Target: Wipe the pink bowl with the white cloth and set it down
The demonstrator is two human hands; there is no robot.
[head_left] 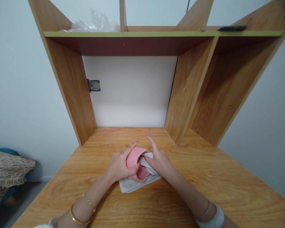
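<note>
Cup [134, 157], pink, seemingly light, hard and slick, lies on limp cloth [129, 186] on the worktop [204, 177], left hand [117, 166] curled round its wall, the surest hold, right hand [160, 162] pinching cloth at its mouth.

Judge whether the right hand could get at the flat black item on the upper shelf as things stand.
Probably not at once: the right hand is pressing a white cloth into the pink item on the desk, and the black item lies high on the upper shelf. Nothing blocks the way.
</note>
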